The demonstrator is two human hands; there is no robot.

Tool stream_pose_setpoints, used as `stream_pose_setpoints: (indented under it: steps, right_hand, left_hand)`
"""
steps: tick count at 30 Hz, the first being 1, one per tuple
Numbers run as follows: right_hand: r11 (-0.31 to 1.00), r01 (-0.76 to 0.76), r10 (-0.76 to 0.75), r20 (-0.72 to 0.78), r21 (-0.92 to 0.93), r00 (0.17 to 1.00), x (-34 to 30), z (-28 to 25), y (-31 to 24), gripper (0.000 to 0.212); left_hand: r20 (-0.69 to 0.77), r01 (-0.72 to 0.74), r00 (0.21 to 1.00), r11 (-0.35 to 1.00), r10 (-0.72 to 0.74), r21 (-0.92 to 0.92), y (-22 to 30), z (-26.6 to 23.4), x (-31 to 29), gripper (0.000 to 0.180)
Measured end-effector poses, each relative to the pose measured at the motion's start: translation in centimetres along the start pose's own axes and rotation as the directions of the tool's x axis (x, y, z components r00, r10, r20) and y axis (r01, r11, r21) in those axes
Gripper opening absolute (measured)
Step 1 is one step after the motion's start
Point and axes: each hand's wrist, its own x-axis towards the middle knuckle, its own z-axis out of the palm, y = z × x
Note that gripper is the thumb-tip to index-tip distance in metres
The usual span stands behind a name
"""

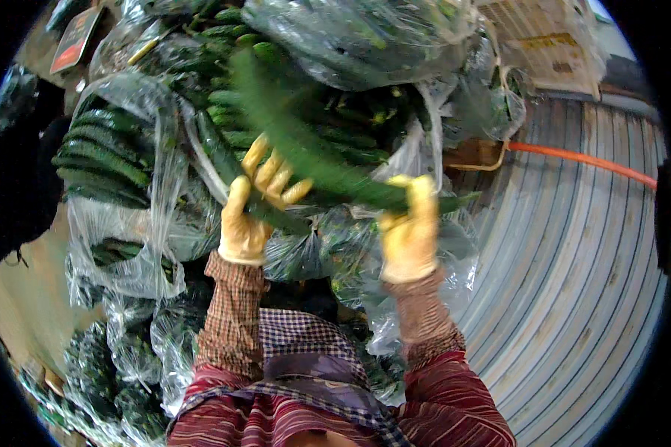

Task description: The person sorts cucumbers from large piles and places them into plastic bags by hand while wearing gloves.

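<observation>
Striped sleeves (455,398) nearest; right hand (411,237) pinches a long cucumber (306,156), left hand (240,225) spread against a second cucumber (279,216); bags (162,238) crowd left, ribbed sheeting (574,283) leaves room right.

1. From my remote post, I watch a gloved right hand (410,237) grip a long curved cucumber (306,158) over the cucumber heap (225,115).
2. On the heap's near side, a gloved left hand (241,227) has a second cucumber (282,217) between thumb and spread fingers, its grip unclear.
3. Left of the heap sit bagged cucumbers (101,160); right, an orange cord (585,159).
</observation>
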Motion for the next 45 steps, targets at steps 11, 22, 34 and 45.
stream_pose_setpoints:
  steps: [11,22,34,45]
  right_hand:
    - [-0.011,-0.004,-0.126,-0.003,-1.000,0.992,20.6,-1.5,0.8,0.043]
    - [0.927,-0.197,0.110,-0.270,-0.319,0.956,32.0,-7.1,4.6,0.035]
    - [0.997,-0.049,0.071,0.440,-0.063,0.895,-2.5,-7.3,-3.1,0.082]
    - [0.900,0.245,-0.079,0.418,-0.361,0.905,-9.1,-1.3,-2.7,0.091]
  left_hand:
    - [-0.034,-0.054,0.998,0.989,0.059,0.135,4.5,-2.7,-5.6,0.089]
    - [-0.173,0.323,0.934,0.946,-0.313,0.036,1.8,-2.1,-9.0,0.105]
    - [-0.114,0.324,0.945,0.923,-0.306,0.208,-1.6,1.6,-7.0,0.101]
    - [-0.056,0.395,0.912,0.831,-0.407,0.392,-2.7,7.2,-6.6,0.061]
